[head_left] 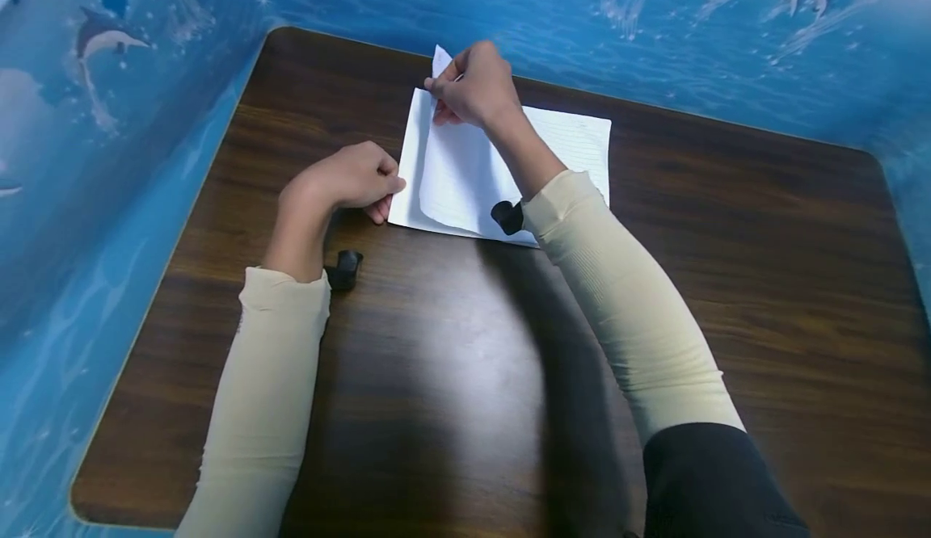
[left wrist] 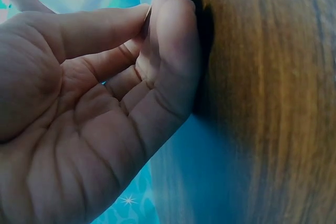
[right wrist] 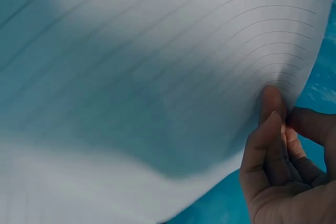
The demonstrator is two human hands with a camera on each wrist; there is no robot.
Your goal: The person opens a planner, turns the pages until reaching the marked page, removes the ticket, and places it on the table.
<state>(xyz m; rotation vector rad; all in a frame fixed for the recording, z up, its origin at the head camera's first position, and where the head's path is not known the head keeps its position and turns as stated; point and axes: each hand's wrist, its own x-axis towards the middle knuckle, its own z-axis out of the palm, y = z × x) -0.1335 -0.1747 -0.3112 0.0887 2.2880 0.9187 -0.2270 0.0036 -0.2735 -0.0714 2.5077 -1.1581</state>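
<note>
A white notebook [head_left: 575, 138] with ruled lines lies on the brown table. Its left edge is pinched between the thumb and fingers of my left hand [head_left: 342, 178], and the left wrist view shows that thin edge between the thumb and fingertips [left wrist: 176, 24]. Higher up, my right hand [head_left: 480, 90] pinches a lined page [head_left: 454, 174] by its far left corner. The page is lifted and bends in a curve, as the right wrist view shows. My right forearm covers part of the notebook.
The dark wood-grain table [head_left: 764, 279] spreads to the right and in front of the notebook. A blue wall covering [head_left: 655, 45] with dolphins stands along its back and left edges. Small black devices [head_left: 345, 270] sit at both wrists, over cream sleeves.
</note>
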